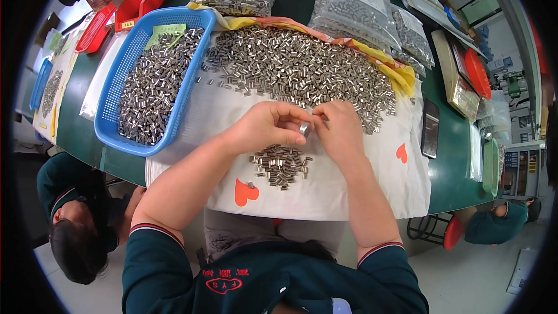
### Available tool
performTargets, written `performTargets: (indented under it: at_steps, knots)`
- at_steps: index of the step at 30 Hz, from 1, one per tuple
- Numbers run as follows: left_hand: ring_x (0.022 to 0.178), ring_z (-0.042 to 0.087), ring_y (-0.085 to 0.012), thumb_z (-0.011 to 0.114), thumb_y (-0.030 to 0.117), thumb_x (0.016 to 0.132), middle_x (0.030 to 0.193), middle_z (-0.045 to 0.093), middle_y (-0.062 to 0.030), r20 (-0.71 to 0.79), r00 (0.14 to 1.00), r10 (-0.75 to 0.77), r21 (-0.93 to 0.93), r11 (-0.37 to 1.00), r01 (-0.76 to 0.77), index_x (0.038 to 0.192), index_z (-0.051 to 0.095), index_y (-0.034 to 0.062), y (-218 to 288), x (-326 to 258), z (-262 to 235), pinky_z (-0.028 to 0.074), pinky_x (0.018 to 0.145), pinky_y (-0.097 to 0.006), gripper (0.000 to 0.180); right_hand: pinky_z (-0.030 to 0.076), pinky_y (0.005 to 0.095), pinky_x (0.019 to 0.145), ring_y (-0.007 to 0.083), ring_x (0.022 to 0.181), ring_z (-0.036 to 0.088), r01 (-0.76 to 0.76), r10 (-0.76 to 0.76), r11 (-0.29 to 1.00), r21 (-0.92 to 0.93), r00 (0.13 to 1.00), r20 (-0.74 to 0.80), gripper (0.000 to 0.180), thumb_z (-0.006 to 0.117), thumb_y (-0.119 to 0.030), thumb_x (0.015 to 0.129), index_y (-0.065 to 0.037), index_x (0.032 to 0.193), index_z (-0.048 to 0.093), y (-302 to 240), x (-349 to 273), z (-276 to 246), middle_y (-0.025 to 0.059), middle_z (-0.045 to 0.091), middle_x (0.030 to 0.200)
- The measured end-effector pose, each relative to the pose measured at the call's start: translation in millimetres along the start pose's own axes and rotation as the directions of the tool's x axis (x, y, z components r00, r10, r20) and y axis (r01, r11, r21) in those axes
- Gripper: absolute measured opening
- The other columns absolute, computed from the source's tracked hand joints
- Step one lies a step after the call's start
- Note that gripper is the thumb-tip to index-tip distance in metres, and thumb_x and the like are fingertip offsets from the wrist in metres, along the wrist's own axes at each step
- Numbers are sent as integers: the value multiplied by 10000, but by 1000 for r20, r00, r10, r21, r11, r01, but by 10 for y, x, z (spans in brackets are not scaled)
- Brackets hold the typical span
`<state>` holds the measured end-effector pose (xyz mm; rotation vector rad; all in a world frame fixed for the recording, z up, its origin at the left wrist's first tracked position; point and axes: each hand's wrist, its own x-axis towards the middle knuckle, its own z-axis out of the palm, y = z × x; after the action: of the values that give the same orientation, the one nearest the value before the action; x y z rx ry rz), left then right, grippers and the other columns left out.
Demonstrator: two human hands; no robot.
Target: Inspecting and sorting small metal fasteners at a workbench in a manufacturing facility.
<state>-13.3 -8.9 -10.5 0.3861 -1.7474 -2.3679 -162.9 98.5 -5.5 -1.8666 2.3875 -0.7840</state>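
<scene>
My left hand (268, 125) is closed, with a small shiny metal piece (304, 129), apparently a short metal tube, between thumb and fingers. Close against it, my right hand (339, 128) has its fingertips pinched together; whatever they hold is hidden. Below both hands lies a small heap of short metal tubes (282, 164) on the white cloth (314, 197). Beyond them spreads a much larger pile of the same tubes (302, 64). One loose metal piece (251, 185) rests by a red heart printed on the cloth.
At left stands a blue plastic basket (104, 110) of metal tubes. Filled clear bags (354, 9) sit behind the pile, edged by yellow and orange cloth (401, 78). A dark phone (430, 128) lies at right. Other people (75, 215) sit at both sides.
</scene>
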Motion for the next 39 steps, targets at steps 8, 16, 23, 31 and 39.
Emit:
performTargets:
  at_steps: [8, 16, 23, 31, 39]
  knots:
    - [794, 572, -69, 646, -8, 744, 879, 605, -33, -107, 994, 22, -94, 995, -32, 1086, 531, -12, -44, 43, -70, 476, 720, -207, 361, 446, 227, 602, 113, 678, 565, -154, 101, 723, 674, 988, 117, 101, 625, -28, 703, -49, 802, 626, -126, -6, -181, 28, 601, 747]
    - [731, 552, -62, 674, 6, 723, 819, 599, -25, -194, 981, -21, 43, 999, 30, 1051, 563, -30, -50, 6, -47, 464, 660, -198, 348, 447, 287, 594, 190, 660, 555, 26, 0, 866, 499, 999, -52, 72, 626, -36, 675, -47, 740, 596, -162, -40, -129, 52, 578, 697]
    - [700, 539, -56, 690, 10, 710, 782, 588, -15, -244, 970, 5, 152, 988, 33, 1037, 577, -28, -62, 11, -9, 456, 630, -191, 348, 432, 344, 591, 253, 665, 533, 139, -90, 933, 331, 983, -158, 88, 607, -28, 652, -46, 670, 522, -243, -71, -102, 68, 542, 651]
    - [706, 534, -51, 676, -15, 718, 796, 575, -3, -160, 987, -29, 40, 999, 35, 1056, 564, -23, 15, -5, -33, 465, 638, -185, 357, 458, 281, 650, 186, 714, 576, -5, -34, 841, 542, 997, 63, 81, 633, -50, 710, -22, 781, 605, -131, -75, -254, 64, 605, 738]
    - [718, 529, -42, 686, 2, 717, 811, 572, 8, -51, 996, -68, 30, 997, 70, 1046, 571, -16, -19, -5, 15, 467, 652, -186, 350, 448, 237, 618, 96, 671, 548, -257, 56, 764, 592, 940, 335, 124, 658, -88, 709, -44, 819, 623, -13, -37, -346, 14, 590, 722]
